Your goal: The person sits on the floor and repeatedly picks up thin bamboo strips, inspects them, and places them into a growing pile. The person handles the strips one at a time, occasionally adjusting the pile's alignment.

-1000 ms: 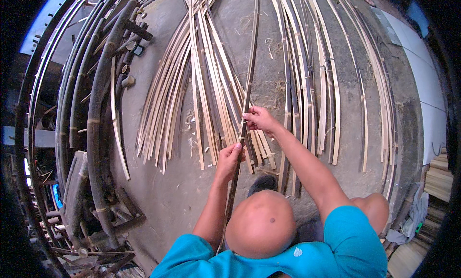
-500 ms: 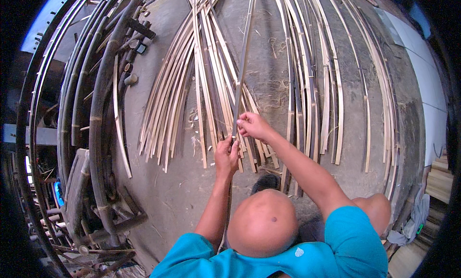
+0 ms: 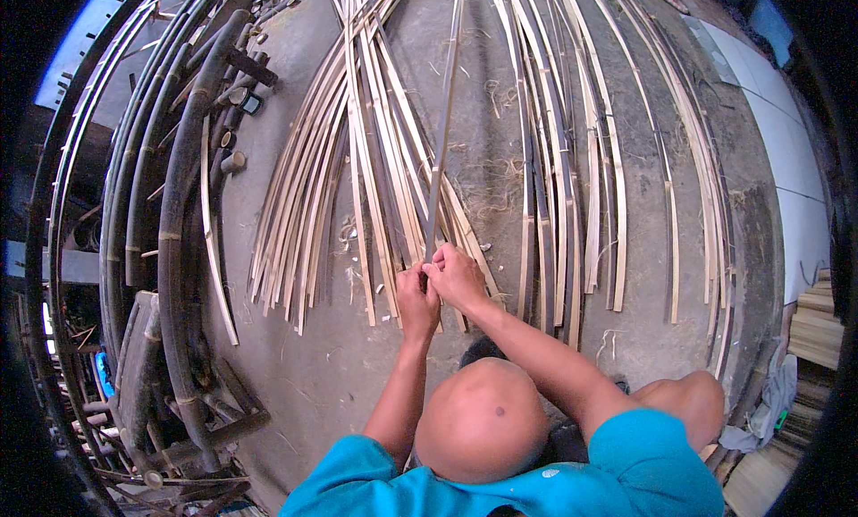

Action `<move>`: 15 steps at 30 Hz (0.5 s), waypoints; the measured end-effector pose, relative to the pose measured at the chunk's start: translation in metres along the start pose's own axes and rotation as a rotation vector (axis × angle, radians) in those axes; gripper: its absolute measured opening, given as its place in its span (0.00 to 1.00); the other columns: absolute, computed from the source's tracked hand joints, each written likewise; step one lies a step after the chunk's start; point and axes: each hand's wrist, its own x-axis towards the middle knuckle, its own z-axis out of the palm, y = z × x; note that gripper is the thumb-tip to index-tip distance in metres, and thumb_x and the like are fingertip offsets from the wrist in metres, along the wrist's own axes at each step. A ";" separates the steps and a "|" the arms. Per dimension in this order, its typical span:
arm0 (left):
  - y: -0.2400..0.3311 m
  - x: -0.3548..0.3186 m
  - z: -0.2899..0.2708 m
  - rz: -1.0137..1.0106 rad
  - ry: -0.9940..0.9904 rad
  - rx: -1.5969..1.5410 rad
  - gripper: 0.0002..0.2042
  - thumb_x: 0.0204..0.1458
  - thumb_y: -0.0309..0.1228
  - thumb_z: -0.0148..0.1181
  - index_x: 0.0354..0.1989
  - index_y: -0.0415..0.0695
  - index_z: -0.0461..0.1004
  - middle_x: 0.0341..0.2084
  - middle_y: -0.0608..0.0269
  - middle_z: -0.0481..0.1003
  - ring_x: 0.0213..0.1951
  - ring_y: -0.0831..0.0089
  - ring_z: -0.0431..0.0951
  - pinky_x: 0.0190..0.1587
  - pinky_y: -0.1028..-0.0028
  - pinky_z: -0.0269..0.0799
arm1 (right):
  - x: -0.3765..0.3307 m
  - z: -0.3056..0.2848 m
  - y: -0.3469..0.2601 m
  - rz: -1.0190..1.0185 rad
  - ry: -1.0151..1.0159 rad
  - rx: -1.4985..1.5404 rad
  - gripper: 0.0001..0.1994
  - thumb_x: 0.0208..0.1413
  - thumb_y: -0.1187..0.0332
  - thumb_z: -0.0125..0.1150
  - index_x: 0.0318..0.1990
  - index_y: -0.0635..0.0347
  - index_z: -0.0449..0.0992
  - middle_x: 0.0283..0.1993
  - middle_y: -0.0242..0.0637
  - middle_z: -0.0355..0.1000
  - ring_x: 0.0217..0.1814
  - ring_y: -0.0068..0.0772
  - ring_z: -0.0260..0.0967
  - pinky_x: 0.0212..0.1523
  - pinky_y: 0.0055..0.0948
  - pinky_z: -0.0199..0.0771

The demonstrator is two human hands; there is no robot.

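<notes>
One long, narrow bamboo strip (image 3: pixel 435 182), its greyish side showing, runs from my hands away toward the far edge of the view. My left hand (image 3: pixel 417 301) is closed around its near end, thumb up. Right beside it, my right hand (image 3: pixel 458 277) pinches the strip with bent fingers, and its fingertips meet those of my left hand. Whether anything small sits between the fingers is hidden. Beneath and left of the held strip, many pale bamboo strips (image 3: pixel 299 209) lie fanned on the floor, crossing at their far part.
More strips (image 3: pixel 563 195) lie lengthwise on the concrete floor (image 3: pixel 304 401) to the right. Dark bamboo poles (image 3: pixel 179 249) form a frame on the left. Shavings (image 3: pixel 511 173) are scattered about. My bent knee (image 3: pixel 483 419) rises close below my hands. White panels (image 3: pixel 791 159) stand far right.
My right hand has come down along the strip to meet my left hand. Both hands and the strip's near end sit slightly lower in view, and the view has shifted a little.
</notes>
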 end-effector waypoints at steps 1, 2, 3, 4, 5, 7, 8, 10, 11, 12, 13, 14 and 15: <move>0.000 0.001 0.002 -0.009 0.001 -0.038 0.14 0.55 0.29 0.60 0.48 0.39 0.74 0.34 0.51 0.72 0.37 0.60 0.74 0.41 0.66 0.71 | 0.005 0.006 0.010 -0.018 0.022 0.059 0.13 0.49 0.62 0.67 0.32 0.62 0.74 0.30 0.44 0.76 0.32 0.43 0.75 0.34 0.39 0.73; -0.002 0.002 0.004 -0.018 0.002 -0.075 0.14 0.55 0.29 0.60 0.48 0.39 0.74 0.34 0.52 0.72 0.37 0.61 0.75 0.41 0.66 0.71 | 0.010 0.010 0.021 -0.036 0.044 0.118 0.13 0.48 0.62 0.68 0.32 0.63 0.74 0.30 0.43 0.76 0.32 0.40 0.75 0.34 0.38 0.73; 0.000 0.004 0.003 -0.030 0.006 -0.106 0.14 0.55 0.29 0.60 0.48 0.39 0.74 0.34 0.52 0.71 0.36 0.61 0.75 0.40 0.67 0.71 | 0.015 0.012 0.026 0.092 -0.103 0.269 0.11 0.51 0.64 0.67 0.31 0.61 0.73 0.28 0.35 0.74 0.25 0.27 0.71 0.27 0.30 0.70; 0.002 0.004 0.003 -0.025 -0.006 -0.110 0.14 0.55 0.29 0.60 0.49 0.38 0.74 0.33 0.52 0.71 0.35 0.62 0.75 0.39 0.67 0.72 | 0.019 0.012 0.032 0.141 -0.157 0.436 0.09 0.52 0.65 0.66 0.32 0.60 0.73 0.26 0.32 0.72 0.24 0.24 0.68 0.26 0.27 0.69; 0.005 0.005 0.004 -0.019 -0.019 -0.114 0.14 0.54 0.29 0.60 0.49 0.38 0.74 0.33 0.53 0.71 0.35 0.62 0.75 0.38 0.67 0.72 | 0.022 0.012 0.038 0.190 -0.212 0.602 0.08 0.54 0.67 0.64 0.32 0.59 0.72 0.25 0.29 0.70 0.23 0.20 0.66 0.24 0.24 0.67; -0.005 0.008 0.003 -0.093 -0.088 -0.130 0.15 0.56 0.27 0.60 0.50 0.35 0.73 0.35 0.56 0.75 0.34 0.69 0.77 0.36 0.71 0.74 | 0.023 0.013 0.038 0.322 -0.344 0.932 0.04 0.59 0.69 0.59 0.34 0.54 0.70 0.23 0.21 0.63 0.21 0.12 0.59 0.22 0.16 0.61; -0.008 0.006 0.003 -0.175 -0.114 -0.313 0.14 0.56 0.27 0.59 0.50 0.34 0.73 0.36 0.56 0.75 0.35 0.71 0.77 0.36 0.72 0.75 | 0.018 0.017 0.036 0.268 -0.294 0.993 0.04 0.59 0.69 0.59 0.35 0.54 0.70 0.24 0.21 0.64 0.22 0.12 0.59 0.21 0.16 0.61; -0.003 0.009 0.004 -0.322 -0.175 -0.678 0.14 0.58 0.27 0.57 0.50 0.33 0.73 0.39 0.57 0.76 0.36 0.75 0.78 0.37 0.75 0.76 | 0.010 0.035 0.042 0.150 -0.174 1.121 0.04 0.59 0.69 0.58 0.37 0.53 0.69 0.25 0.21 0.65 0.23 0.11 0.60 0.21 0.15 0.60; -0.008 0.013 0.002 -0.291 -0.228 -0.659 0.14 0.60 0.28 0.55 0.51 0.33 0.72 0.40 0.59 0.77 0.37 0.78 0.78 0.37 0.77 0.78 | 0.010 0.042 0.047 0.047 -0.136 1.107 0.04 0.60 0.69 0.57 0.38 0.52 0.68 0.27 0.21 0.66 0.23 0.10 0.60 0.20 0.15 0.60; -0.011 0.013 -0.002 -0.323 -0.251 -0.681 0.14 0.60 0.28 0.55 0.52 0.33 0.72 0.39 0.60 0.77 0.36 0.78 0.78 0.37 0.77 0.78 | 0.007 0.043 0.045 0.069 -0.195 1.138 0.03 0.60 0.70 0.57 0.38 0.52 0.68 0.27 0.22 0.66 0.24 0.11 0.60 0.20 0.15 0.60; -0.010 0.014 -0.005 -0.355 -0.274 -0.708 0.14 0.60 0.28 0.55 0.52 0.34 0.72 0.38 0.60 0.77 0.36 0.77 0.78 0.37 0.77 0.78 | 0.005 0.035 0.042 0.089 -0.253 1.165 0.03 0.60 0.70 0.56 0.39 0.52 0.68 0.27 0.22 0.67 0.24 0.11 0.60 0.20 0.15 0.61; -0.009 0.013 -0.010 -0.386 -0.295 -0.734 0.14 0.60 0.28 0.55 0.52 0.34 0.72 0.36 0.61 0.77 0.35 0.77 0.78 0.37 0.77 0.78 | 0.003 0.027 0.037 0.110 -0.312 1.191 0.03 0.61 0.70 0.56 0.39 0.52 0.68 0.27 0.22 0.67 0.24 0.11 0.61 0.20 0.16 0.62; -0.006 0.012 -0.011 -0.400 -0.326 -0.706 0.16 0.60 0.29 0.55 0.55 0.37 0.71 0.33 0.65 0.77 0.32 0.79 0.77 0.32 0.79 0.75 | 0.005 0.022 0.042 0.187 -0.344 1.124 0.05 0.58 0.70 0.59 0.38 0.57 0.69 0.27 0.26 0.67 0.28 0.15 0.65 0.25 0.18 0.66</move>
